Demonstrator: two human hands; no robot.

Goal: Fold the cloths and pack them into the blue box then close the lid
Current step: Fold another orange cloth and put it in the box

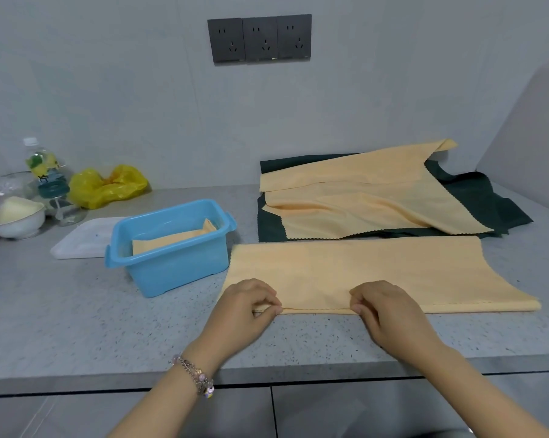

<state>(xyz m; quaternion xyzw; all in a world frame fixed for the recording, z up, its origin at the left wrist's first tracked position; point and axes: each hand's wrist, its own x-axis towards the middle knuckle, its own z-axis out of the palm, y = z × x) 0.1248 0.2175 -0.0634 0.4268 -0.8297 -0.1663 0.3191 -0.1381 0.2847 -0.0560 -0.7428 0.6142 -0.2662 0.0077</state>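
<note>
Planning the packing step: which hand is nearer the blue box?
Left. The left hand pinches the cloth's near edge just right of the blue box; the right hand pinches farther right.

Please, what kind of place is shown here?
Probably a home kitchen counter: a speckled countertop with cabinet fronts below, wall sockets above, and a bowl and a water bottle at the back.

No legible text anywhere.

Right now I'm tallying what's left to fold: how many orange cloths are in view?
4: one folded in the blue box, one pinched by both hands at the counter's front, two loose on the dark cloths behind. More may be hidden.
</note>
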